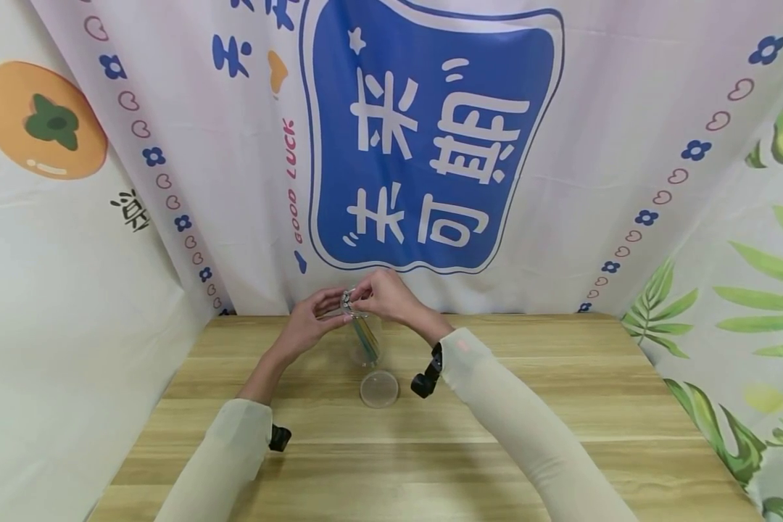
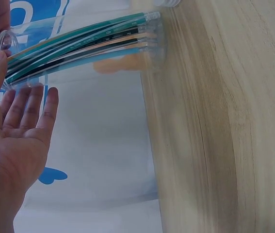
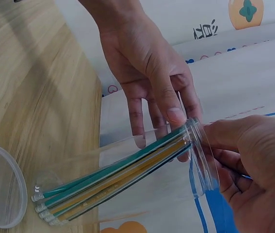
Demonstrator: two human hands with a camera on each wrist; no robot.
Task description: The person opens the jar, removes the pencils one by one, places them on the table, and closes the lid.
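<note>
A clear plastic jar (image 1: 364, 351) stands on the table with its mouth up. Several green, yellow and dark pencils (image 2: 79, 43) lean inside it, eraser ends at the bottom. My left hand (image 1: 307, 325) holds the jar near its rim, thumb on one side and fingers on the other, as the right wrist view of that left hand (image 3: 149, 68) shows. At the mouth my right hand (image 1: 386, 296) has its fingers curled by the rim, close to the pencils' upper ends (image 3: 188, 141). Whether its fingertips pinch a pencil is hidden.
A round clear lid (image 1: 379, 389) lies on the wooden table (image 1: 496, 435), nearer to me than the jar. Behind the table hangs a printed cloth (image 1: 267, 239) close to both hands. Dark wrist cameras (image 1: 424, 383) sit on both forearms.
</note>
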